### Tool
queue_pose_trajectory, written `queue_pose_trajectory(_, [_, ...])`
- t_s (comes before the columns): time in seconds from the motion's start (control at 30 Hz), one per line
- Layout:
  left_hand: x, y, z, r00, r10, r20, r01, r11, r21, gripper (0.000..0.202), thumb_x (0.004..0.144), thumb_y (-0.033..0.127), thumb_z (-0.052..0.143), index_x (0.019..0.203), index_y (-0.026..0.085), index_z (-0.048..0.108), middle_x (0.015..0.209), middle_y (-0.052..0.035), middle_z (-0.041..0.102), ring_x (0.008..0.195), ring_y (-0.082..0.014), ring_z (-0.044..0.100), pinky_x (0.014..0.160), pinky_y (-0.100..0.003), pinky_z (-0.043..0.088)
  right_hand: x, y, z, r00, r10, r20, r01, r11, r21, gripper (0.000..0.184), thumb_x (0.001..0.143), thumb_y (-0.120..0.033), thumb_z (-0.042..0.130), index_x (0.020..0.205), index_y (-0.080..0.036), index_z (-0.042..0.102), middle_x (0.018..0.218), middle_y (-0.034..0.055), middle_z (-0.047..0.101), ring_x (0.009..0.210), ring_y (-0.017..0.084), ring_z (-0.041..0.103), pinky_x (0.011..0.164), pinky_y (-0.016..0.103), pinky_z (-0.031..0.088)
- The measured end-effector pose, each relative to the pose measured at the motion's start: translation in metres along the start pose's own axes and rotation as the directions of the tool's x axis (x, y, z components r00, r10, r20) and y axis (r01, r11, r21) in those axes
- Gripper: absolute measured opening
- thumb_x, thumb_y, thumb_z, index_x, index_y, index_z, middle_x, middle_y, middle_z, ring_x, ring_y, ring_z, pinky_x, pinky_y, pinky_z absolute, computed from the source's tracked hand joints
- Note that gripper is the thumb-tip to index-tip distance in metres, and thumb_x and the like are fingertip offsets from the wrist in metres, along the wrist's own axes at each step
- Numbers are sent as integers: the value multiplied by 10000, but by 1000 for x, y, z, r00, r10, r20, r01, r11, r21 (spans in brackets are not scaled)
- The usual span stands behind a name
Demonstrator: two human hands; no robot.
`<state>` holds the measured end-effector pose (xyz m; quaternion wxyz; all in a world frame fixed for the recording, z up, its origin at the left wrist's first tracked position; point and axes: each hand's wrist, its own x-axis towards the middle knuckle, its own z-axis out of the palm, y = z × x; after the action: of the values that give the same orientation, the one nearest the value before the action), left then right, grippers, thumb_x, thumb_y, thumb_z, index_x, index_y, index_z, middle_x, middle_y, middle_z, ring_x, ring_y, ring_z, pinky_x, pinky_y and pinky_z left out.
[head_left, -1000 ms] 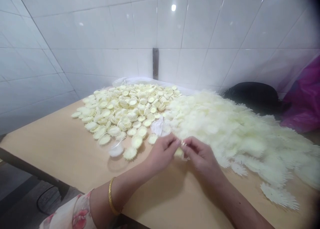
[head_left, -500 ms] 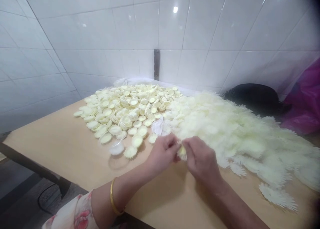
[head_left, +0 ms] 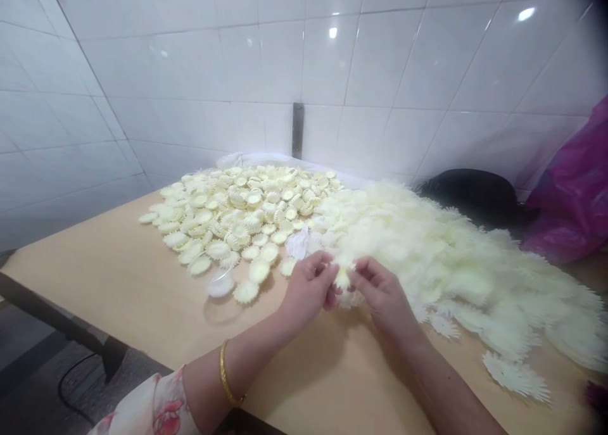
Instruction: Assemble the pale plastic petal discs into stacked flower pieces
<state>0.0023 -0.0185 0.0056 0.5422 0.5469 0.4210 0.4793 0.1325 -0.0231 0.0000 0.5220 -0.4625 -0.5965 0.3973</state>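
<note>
Between my hands is a small pale yellow flower cutout [head_left: 342, 279] with a notched, petal-like edge. My left hand [head_left: 308, 287] pinches its left side between thumb and fingers. On its right side, my right hand [head_left: 384, 294] grips the edge with thumb and forefinger. Whitish material shows just beneath the piece, partly hidden by the fingers. Beyond my left hand lies a heap of small cupped yellow flower pieces [head_left: 237, 216]. A pile of flat, pale, fringed flower cutouts [head_left: 427, 251] spreads beyond and to the right of my right hand.
A small white round object [head_left: 221, 284] with a clear loop lies on the wooden table [head_left: 142, 283]. Crumpled white material [head_left: 297, 244] sits between the piles. A black object [head_left: 468, 191] and a magenta plastic bag [head_left: 565, 194] stand at the right. White tiled wall [head_left: 190, 61] rises behind.
The right hand's fingers have loosened from a tight curl into a lighter pinch. More of the flower cutout shows between the hands. The view has shifted slightly.
</note>
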Motion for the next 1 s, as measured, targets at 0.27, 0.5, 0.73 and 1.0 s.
queue_pose_trajectory(0.27, [-7,-6,9,999,46,-3,-46,998,53,210,807,339,462,692,180,388,587,27,507,475,-91,527,456,-218,421,-9,0,5,920,-379,-104,255,778,-574,232,813,-241,412,585,-198,399,532,-27,415,514,115,396,493,227,315])
queue_pose_trajectory(0.5, [-2,-5,1,1000,-2,9,1,991,137,211,806,331,447,675,191,359,533,36,492,407,-92,479,401,-212,359,-9,-1,6,963,-261,-62,207,870,-447,212,840,-303,421,654,-204,398,490,-70,384,424,82,351,421,200,291])
queue_pose_trajectory(0.73, [-27,15,-32,906,414,92,-318,520,793,172,848,304,402,859,178,520,731,-42,597,651,-159,538,572,-286,393,-13,-1,7,942,-327,-75,261,854,-450,162,842,-302,453,725,-198,491,556,-39,442,511,106,419,505,220,345])
queue_pose_trajectory(1.0, [-61,44,-136,770,597,225,-82,-256,963,240,759,430,535,718,205,607,742,-66,649,768,-256,558,733,-398,338,-9,-8,3,942,-261,-209,171,914,-369,169,817,-323,496,705,-197,495,583,-30,452,543,113,425,540,234,361])
